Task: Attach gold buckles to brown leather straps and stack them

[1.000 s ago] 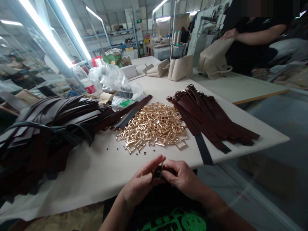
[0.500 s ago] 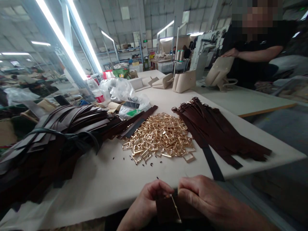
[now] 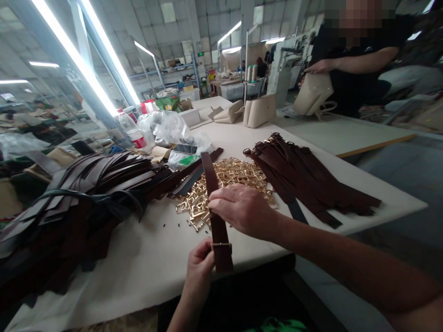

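Lettering, seen from my remote station: the bottle [image 3: 133,133] bears a red label [image 3: 139,142], and the plastic bag [image 3: 183,159] a green print; both are too small for me to read. A green print [image 3: 278,324] also marks the wearer's dark garment, cut off by the lower edge. Containers: I cannot make out the contents of the bottle, nor of the translucent bin [image 3: 235,93] in the background. A beige handbag [image 3: 259,111] stands upright on the pale table [image 3: 145,258]. Hands: my left hand [image 3: 200,265] pinches the brown strap [image 3: 219,228] near its lower end, beside the gold buckle [image 3: 221,245] that crosses it; my right hand [image 3: 242,207] grasps it higher up. The strap rises before the heap of gold frames [image 3: 238,171], between the tied strap bundle [image 3: 93,180] and the loose strap pile [image 3: 311,184].
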`<state>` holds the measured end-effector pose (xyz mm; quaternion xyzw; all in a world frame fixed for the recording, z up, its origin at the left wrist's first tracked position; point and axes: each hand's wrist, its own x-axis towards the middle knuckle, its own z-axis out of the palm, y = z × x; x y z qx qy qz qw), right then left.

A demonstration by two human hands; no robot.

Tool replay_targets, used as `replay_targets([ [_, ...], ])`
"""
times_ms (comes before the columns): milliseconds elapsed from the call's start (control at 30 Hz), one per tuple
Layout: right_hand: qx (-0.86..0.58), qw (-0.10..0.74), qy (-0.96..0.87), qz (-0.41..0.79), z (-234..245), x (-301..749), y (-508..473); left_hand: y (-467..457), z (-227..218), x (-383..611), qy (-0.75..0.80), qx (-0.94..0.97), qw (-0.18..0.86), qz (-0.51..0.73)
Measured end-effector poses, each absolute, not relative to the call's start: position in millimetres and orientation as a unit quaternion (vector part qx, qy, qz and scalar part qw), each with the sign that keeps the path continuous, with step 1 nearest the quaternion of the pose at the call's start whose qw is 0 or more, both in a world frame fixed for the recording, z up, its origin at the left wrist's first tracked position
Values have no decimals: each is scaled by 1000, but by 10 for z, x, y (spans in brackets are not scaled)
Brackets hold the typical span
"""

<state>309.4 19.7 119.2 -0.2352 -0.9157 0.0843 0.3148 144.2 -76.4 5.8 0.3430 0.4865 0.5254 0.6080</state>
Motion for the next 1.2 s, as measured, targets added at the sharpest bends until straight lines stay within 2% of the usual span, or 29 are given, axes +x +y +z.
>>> replay_targets([
  [100,-355,352,-854,144,836,3233,106,-718,-42,1474,476,251,609,583],
  [233,-409,263,-820,301,412,3327,-179,-717,-103,1544,469,246,613,587],
  [300,-394,255,-799,377,295,3302,-286,-729,-131,1576,474,264,619,567],
  [467,-329,372,-641,585,117,3175,-341,-728,-223,1607,491,320,606,538],
  [600,-299,402,-503,705,-28,3092,-331,-706,-272,1589,496,373,593,512],
  [1000,-364,448,-389,718,-62,2912,-304,-673,-285,1560,502,390,625,453],
  [1200,-368,460,-447,673,-130,2996,-248,-521,-92,1366,523,438,522,512],
])
